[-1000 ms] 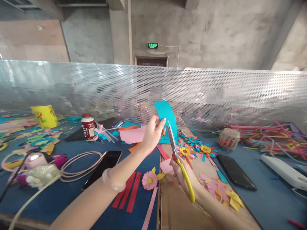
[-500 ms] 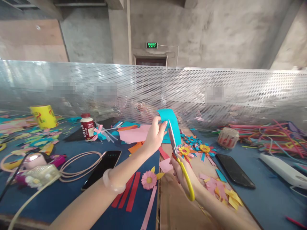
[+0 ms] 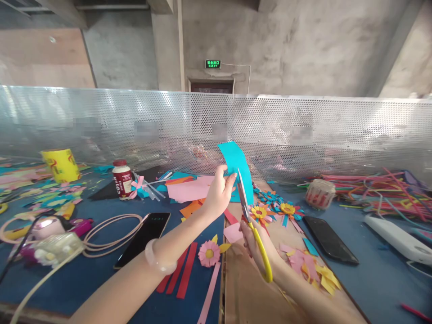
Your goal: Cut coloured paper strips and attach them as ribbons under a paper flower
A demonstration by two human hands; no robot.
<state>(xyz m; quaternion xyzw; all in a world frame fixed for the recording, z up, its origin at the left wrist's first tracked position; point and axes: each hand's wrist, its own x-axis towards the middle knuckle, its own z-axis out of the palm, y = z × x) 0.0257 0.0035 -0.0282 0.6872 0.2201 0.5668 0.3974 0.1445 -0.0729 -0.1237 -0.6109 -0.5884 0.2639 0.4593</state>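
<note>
My left hand (image 3: 218, 193) pinches the left edge of a turquoise paper strip (image 3: 236, 167) and holds it upright above the table. In my right hand (image 3: 258, 247) are yellow-handled scissors (image 3: 251, 225), blades pointing up and set into the lower edge of the strip. A pale bangle (image 3: 158, 261) sits on my left wrist. Below my hands lie a pink paper flower (image 3: 209, 253), red paper strips (image 3: 184, 270) and a pink square scrap (image 3: 234, 232).
A phone (image 3: 143, 238) lies left of my forearm, another phone (image 3: 330, 240) to the right. Finished paper flowers (image 3: 273, 208), pink and yellow scraps (image 3: 313, 267), a small bottle (image 3: 122, 179), a yellow tape roll (image 3: 60, 164), cables (image 3: 111, 229) and a perforated metal screen (image 3: 303, 130) surround the work spot.
The turquoise strip dipped slightly, then rose again. The scissors stayed at its lower edge, and both hands kept almost the same place.
</note>
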